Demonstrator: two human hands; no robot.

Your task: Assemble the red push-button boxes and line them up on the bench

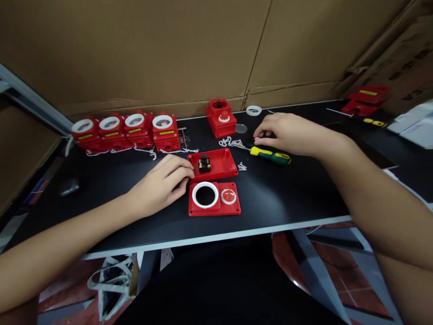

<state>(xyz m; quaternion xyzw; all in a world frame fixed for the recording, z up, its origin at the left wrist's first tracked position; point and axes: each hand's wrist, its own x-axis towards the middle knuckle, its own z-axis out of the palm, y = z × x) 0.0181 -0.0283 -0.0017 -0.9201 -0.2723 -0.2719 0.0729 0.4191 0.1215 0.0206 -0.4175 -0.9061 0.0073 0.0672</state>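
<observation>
My left hand (169, 184) rests on the black table with curled fingers, its fingertips at the left edge of an open red housing (221, 164). Inside that housing sits a black part with brass contacts (204, 163). Just in front lies a red cover (230, 208) with a white ring (205, 195) and a round red lens (228, 196). My right hand (279, 131) is closed in a pinch on a small red piece (256, 138), mostly hidden by the fingers. A green and yellow screwdriver (270, 155) lies below it, and small screws (241, 166) lie right of the housing.
Several assembled red boxes (165, 133) with white cords stand at the back left. Another red box (221, 119), a clear disc (241, 128) and a loose white ring (253, 110) are at the back middle. A mouse (69, 186) lies left; a second screwdriver (372, 122) lies right.
</observation>
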